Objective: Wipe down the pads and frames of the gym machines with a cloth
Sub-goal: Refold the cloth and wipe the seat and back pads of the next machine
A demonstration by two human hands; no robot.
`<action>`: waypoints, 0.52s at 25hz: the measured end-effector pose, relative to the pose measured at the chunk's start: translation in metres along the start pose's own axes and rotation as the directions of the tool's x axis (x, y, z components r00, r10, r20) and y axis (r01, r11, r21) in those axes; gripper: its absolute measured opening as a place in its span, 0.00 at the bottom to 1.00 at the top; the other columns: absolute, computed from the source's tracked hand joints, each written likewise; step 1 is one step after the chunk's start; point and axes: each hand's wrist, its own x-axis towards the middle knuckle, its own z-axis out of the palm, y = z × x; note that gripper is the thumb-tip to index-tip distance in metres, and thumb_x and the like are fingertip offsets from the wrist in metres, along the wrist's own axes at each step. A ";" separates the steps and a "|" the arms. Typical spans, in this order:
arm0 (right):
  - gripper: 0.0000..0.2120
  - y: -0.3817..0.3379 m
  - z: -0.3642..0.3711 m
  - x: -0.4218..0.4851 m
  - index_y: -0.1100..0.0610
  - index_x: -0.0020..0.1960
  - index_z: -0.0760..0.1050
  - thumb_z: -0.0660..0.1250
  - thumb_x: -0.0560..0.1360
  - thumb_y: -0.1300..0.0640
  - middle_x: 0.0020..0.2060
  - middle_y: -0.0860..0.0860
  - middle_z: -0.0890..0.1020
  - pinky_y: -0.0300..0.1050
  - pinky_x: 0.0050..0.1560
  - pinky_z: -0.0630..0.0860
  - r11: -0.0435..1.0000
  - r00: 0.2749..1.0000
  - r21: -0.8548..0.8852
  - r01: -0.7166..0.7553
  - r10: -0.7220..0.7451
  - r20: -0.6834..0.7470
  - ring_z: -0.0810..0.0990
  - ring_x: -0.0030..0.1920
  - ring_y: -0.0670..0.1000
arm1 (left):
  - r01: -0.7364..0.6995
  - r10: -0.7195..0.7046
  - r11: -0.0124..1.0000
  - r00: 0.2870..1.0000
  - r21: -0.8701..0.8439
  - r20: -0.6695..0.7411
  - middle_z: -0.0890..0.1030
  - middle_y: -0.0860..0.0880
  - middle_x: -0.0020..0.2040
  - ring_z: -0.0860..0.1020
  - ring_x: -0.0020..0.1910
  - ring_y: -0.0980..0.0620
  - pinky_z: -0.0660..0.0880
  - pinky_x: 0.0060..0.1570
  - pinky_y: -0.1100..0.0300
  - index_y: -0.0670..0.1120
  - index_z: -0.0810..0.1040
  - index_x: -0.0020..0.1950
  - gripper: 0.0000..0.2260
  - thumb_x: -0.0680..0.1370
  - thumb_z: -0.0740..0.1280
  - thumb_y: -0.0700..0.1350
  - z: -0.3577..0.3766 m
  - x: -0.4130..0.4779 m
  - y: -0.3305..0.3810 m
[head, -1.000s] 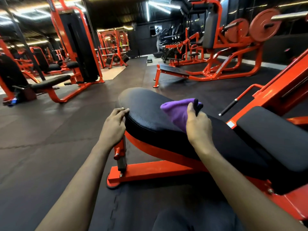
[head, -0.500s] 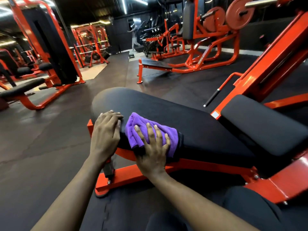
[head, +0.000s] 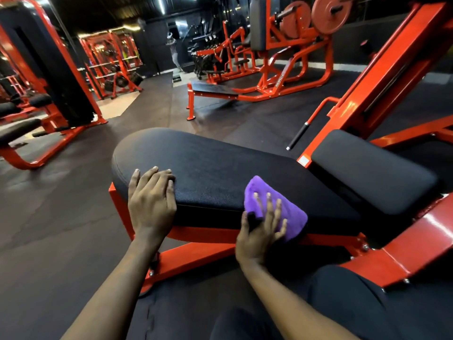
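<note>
Room: a dim gym with a dark rubber floor [head: 61,229], strip lights overhead and orange-framed machines all around.
View: head camera, looking forward and down over both forearms.
Long pad [head: 208,168]: black, rounded at its far-left end, lying across the middle of the view.
Second pad [head: 367,173]: black, just to the right of the long pad and set higher, with a narrow gap between the two.
Frame [head: 203,251]: orange steel under the long pad, running down to a foot on the floor at the lower left.
Cloth [head: 291,217]: purple, folded, lying on the near edge of the long pad towards its right end and draped a little over the side.
Right hand [head: 259,236]: flat on the cloth with fingers spread, pressing it against the pad; the thumb lies at the cloth's left edge.
Left hand [head: 152,202]: on the near-left corner of the long pad, fingers close together on the top surface, palm against the side, holding nothing.
Handle [head: 297,136]: orange bar with a black grip, behind the pads, beside a slanted orange beam [head: 382,77].
Background right: a plate-loaded machine with red weight plates [head: 331,13].
Background left: a tall machine with a black weight stack [head: 49,69] and black seat pads.
Far end: a person [head: 174,55], small and blurred.
Bottom edge: the wearer's dark trouser leg [head: 343,303].
</note>
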 end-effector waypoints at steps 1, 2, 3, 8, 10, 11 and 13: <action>0.27 -0.019 0.006 -0.009 0.40 0.77 0.63 0.50 0.80 0.35 0.77 0.48 0.67 0.67 0.74 0.54 0.999 0.999 -0.003 0.033 -0.033 0.035 0.59 0.80 0.53 | 0.003 -0.003 1.000 1.000 0.001 0.005 0.84 0.48 0.56 0.77 0.64 0.46 0.61 0.74 0.44 0.44 0.83 0.52 0.11 0.80 0.60 0.42 -0.001 -0.001 0.001; 0.28 -0.036 0.013 -0.018 0.41 0.77 0.65 0.47 0.80 0.34 0.78 0.47 0.65 0.66 0.75 0.53 0.998 0.995 -0.019 0.067 -0.066 0.070 0.58 0.80 0.53 | 0.000 0.000 1.000 1.000 0.000 0.006 0.84 0.47 0.56 0.77 0.65 0.46 0.60 0.74 0.44 0.43 0.83 0.53 0.11 0.80 0.60 0.42 -0.001 -0.002 0.004; 0.30 -0.048 0.018 -0.026 0.42 0.77 0.66 0.45 0.80 0.33 0.79 0.47 0.64 0.65 0.75 0.52 0.995 0.992 -0.045 0.084 -0.079 0.098 0.56 0.81 0.53 | -0.011 0.011 1.000 1.000 -0.002 0.004 0.84 0.46 0.56 0.77 0.65 0.45 0.60 0.75 0.43 0.42 0.83 0.53 0.12 0.80 0.60 0.42 -0.002 -0.003 0.010; 0.27 -0.016 0.018 -0.005 0.41 0.76 0.61 0.44 0.81 0.35 0.76 0.47 0.69 0.62 0.75 0.53 0.993 0.997 -0.090 0.073 -0.073 0.001 0.61 0.79 0.52 | -0.093 0.094 0.995 0.992 -0.021 0.085 0.84 0.43 0.54 0.79 0.61 0.43 0.61 0.74 0.44 0.40 0.83 0.53 0.12 0.79 0.61 0.42 0.018 -0.003 0.063; 0.25 0.021 0.011 0.015 0.45 0.74 0.63 0.47 0.82 0.36 0.73 0.47 0.73 0.61 0.75 0.54 0.996 0.997 -0.083 -0.014 0.008 -0.077 0.65 0.77 0.51 | -0.104 0.106 0.994 0.978 -0.022 0.179 0.84 0.44 0.52 0.79 0.60 0.43 0.63 0.73 0.45 0.41 0.82 0.51 0.11 0.78 0.61 0.43 0.032 0.002 0.086; 0.26 0.044 0.007 0.027 0.49 0.74 0.67 0.49 0.82 0.37 0.72 0.48 0.74 0.62 0.75 0.55 0.992 0.991 -0.093 -0.081 0.071 -0.112 0.66 0.77 0.51 | -0.114 0.114 0.993 0.966 -0.014 0.232 0.84 0.44 0.52 0.79 0.61 0.44 0.63 0.73 0.46 0.42 0.82 0.50 0.11 0.78 0.60 0.44 0.039 0.002 0.096; 0.29 0.092 -0.006 0.055 0.54 0.73 0.71 0.52 0.81 0.37 0.72 0.49 0.74 0.63 0.75 0.55 0.965 0.962 -0.100 -0.243 0.227 -0.152 0.64 0.77 0.50 | -0.152 0.138 0.988 0.934 0.019 0.329 0.84 0.46 0.52 0.78 0.61 0.45 0.65 0.72 0.48 0.45 0.82 0.49 0.12 0.78 0.59 0.46 0.050 0.001 0.110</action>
